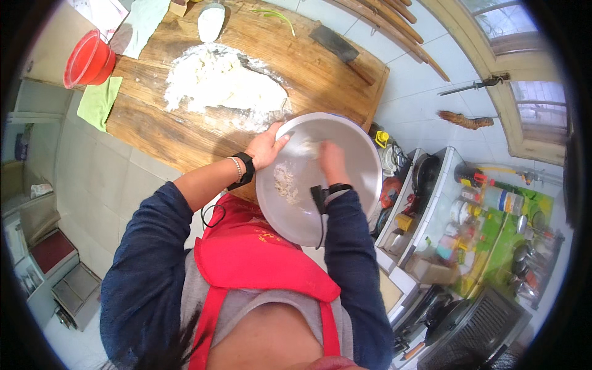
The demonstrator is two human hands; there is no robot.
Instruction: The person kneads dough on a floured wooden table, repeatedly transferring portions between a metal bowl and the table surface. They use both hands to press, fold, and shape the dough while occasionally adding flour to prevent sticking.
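A large metal basin (356,185) is tilted at the near edge of the wooden board (185,143). My left hand (267,145) grips its left rim, thumb inside. My right hand (334,159), blurred, is inside the basin against its wall; whether it holds anything is unclear. Bits of dough or flour paste (286,182) stick to the basin's inner surface, left of my right hand. On the board beyond the basin lies a mass of pale dough (240,88) with loose flour around it. A clear container of flour (211,23) is at the board's far side.
A cleaver (335,44) lies at the board's far right, with a green onion stalk (280,16) nearby. A red bucket (90,60) and a green cloth (99,104) are at the left. Shelves with pans (425,175) and a cluttered counter (444,231) stand to the right.
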